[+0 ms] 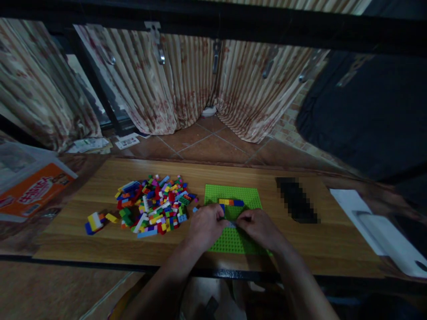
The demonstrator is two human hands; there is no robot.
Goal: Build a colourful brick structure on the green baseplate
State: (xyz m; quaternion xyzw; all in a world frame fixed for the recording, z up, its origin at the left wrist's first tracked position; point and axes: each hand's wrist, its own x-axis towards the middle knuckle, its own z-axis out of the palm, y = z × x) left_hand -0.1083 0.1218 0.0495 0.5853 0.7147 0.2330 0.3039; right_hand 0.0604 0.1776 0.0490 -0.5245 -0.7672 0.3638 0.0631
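The only view comes from a camera worn on the person's head, looking forward and down over the tabletop [333, 249]. It sits above and behind the forearms [178, 262], which enter from the bottom edge. The wide frame takes in the tabletop end to end, the green board [230, 242] fairly near, and curtains [187, 80] farther off.

A wooden tabletop [336, 240] spans the lower frame, bearing heaped toy bricks [156, 204] left of centre, a green baseplate [230, 243] at lower centre and a pixelated dark object [296, 200] at right.
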